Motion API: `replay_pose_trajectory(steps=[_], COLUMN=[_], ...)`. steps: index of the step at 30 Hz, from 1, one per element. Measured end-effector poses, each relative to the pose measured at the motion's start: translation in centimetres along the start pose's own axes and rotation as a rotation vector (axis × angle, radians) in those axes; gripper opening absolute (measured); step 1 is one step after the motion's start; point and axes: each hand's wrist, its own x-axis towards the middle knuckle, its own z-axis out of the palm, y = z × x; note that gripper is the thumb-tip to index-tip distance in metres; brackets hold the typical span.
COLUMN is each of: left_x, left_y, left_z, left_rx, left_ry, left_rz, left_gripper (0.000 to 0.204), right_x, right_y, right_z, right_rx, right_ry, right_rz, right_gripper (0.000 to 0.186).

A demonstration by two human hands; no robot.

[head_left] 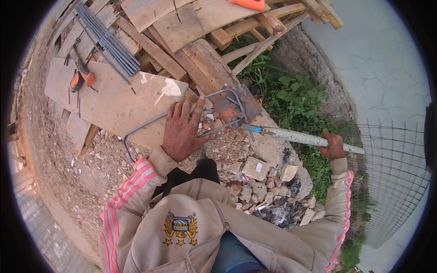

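Note:
A thin steel rod (146, 123), bent into an open rectangular frame, stretches from beside my left sleeve to a rusty metal plate (227, 109) on a wooden beam (200, 68). My left hand (183, 129) lies palm down over this bent rod, its fingers stretched out. Off to the right, my right hand (332, 146) is wrapped round a long whitish pipe (296, 136) near its outer end. The pipe's inner end has a blue piece (253, 129) and meets the bent rod at the plate. What lies beneath my left palm is hidden.
Straight steel rods (109, 48) lie bundled at the far left. Close to them, on a board (114, 93), are an orange-and-black hand tool (84, 69) and a tape measure (76, 82). Rubble (259, 186) covers the ground before me. Wire mesh (396, 164) leans at the right.

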Motion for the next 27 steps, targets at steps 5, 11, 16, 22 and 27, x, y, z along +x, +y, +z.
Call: replay_pose_trajectory(steps=[5, 11, 16, 22, 27], left_x=[-0.1, -0.3, -0.5, -0.7, -0.8], left_y=[0.0, -0.2, -0.5, -0.5, -0.7], left_z=[0.2, 0.6, 0.6, 0.9, 0.2], left_rx=[-0.020, 0.007, 0.001, -0.008, -0.003], left_ry=[0.012, 0.037, 0.076, 0.110, 0.101], left_rz=[0.013, 0.036, 0.085, 0.107, 0.120], left_gripper=[0.112, 0.108, 0.106, 0.103, 0.099], right_x=[-0.8, -1.6, -3.9, -12.9, -15.7], right_y=[-0.6, -0.5, -3.6, -12.2, -21.8], right_z=[2.6, 5.8, 6.1, 15.8, 14.4], right_rx=[0.022, 0.042, 0.015, 0.120, 0.061], right_ry=[0.125, 0.183, 0.261, 0.454, 0.422], right_rz=[0.014, 0.097, 0.198, 0.446, 0.679], right_gripper=[0.025, 0.021, 0.026, 0.032, 0.024])
